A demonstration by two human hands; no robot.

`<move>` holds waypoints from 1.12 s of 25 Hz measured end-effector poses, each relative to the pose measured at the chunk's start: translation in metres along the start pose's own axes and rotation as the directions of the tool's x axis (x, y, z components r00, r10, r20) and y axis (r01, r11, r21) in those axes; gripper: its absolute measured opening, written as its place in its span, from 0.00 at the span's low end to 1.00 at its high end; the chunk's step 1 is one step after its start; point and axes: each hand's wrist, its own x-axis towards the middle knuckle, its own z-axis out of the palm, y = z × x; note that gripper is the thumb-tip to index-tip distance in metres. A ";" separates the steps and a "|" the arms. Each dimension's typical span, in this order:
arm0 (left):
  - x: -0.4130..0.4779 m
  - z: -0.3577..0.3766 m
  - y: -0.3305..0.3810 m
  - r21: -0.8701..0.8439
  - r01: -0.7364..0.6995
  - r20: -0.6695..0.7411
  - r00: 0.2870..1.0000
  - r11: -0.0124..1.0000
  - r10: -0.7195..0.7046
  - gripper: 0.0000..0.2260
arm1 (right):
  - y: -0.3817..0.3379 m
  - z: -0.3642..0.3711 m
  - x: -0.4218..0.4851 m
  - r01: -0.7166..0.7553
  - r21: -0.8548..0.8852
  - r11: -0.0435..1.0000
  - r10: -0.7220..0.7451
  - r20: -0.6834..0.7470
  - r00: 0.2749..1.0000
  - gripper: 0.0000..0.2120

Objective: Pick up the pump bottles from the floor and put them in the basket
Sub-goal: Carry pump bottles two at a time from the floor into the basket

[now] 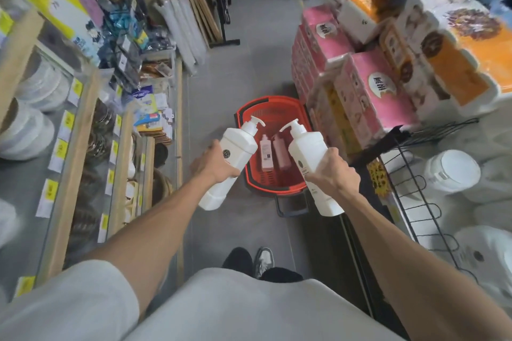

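My pale shirt (249,310) filled the bottom of the view, and just past it my shoes (263,259) stood on the grey floor (260,69) of a shop aisle. Both forearms reached forward. My left hand (213,165) was wrapped round the middle of the left white pump bottle (235,151), which was tilted with its pump pointing away toward the basket. My right hand (332,171) gripped the right white pump bottle (306,149) the same way.

Both were held in the air over the near half of the red shopping basket (277,99), which sat on the floor beside the stacked tissue packs (379,91) on the right. A pale pink bottle (266,152) and a darker pink bottle (281,151) lay side by side on the basket's bottom.

I judged the job well along. No pump bottle showed on the visible floor, and what was left was lowering these two in and letting go. Stacked white plates (27,124) sat on the left shelf.
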 end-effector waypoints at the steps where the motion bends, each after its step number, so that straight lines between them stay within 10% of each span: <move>1: 0.015 -0.003 0.006 -0.005 -0.005 0.002 1.000 1.000 0.005 0.32 | -0.004 -0.001 0.014 -0.002 0.006 1.000 0.002 0.000 1.000 0.35; 19: 0.261 -0.051 0.091 -0.057 -0.150 0.133 0.979 0.987 0.157 0.36 | -0.095 0.006 0.193 -0.313 0.089 0.946 0.314 0.005 0.949 0.32; 28: 0.337 0.035 0.111 -0.277 0.124 0.236 0.970 0.953 -0.057 0.31 | -0.082 0.084 0.286 -0.338 0.174 0.925 0.339 0.023 0.940 0.35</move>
